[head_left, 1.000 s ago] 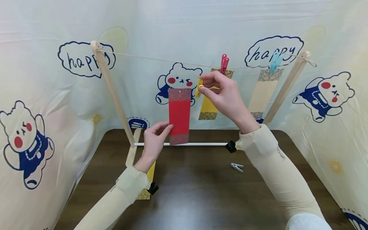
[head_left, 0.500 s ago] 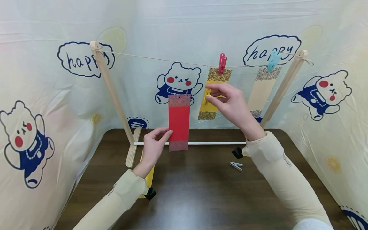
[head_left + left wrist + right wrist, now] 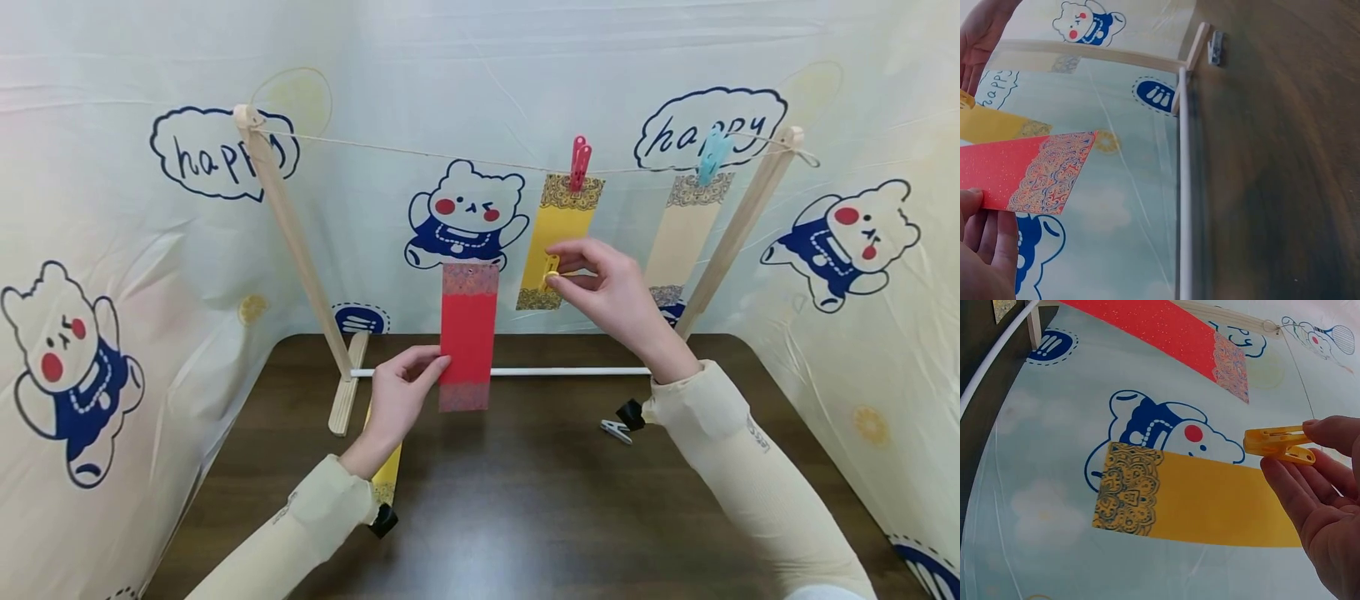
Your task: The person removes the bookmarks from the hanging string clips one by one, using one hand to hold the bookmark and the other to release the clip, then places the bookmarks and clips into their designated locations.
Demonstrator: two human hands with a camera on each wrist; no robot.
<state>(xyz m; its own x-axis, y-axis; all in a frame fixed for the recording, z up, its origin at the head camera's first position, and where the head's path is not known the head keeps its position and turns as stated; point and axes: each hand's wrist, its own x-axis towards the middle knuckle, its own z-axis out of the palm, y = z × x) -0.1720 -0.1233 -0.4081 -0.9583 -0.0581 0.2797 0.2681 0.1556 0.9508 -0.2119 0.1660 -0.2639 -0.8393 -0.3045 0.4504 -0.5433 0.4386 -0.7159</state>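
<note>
My left hand pinches the left edge of a red bookmark-like paper strip with patterned ends, held upright below the string. In the left wrist view, thumb and fingers grip the red strip near its lower patterned end. My right hand holds a yellow clothespin between thumb and fingers, to the right of the red strip. The right wrist view shows the clothespin with its handle ends pinched. Behind it a yellow strip hangs from a red clothespin.
A beige strip hangs from a blue clothespin at the right. Wooden posts with a white rod bear the string. A grey clothespin and another yellow strip lie on the dark table.
Both hands have come down and away from the string, the left with the red strip, the right with the yellow clothespin. The right hand has also moved to the right.
</note>
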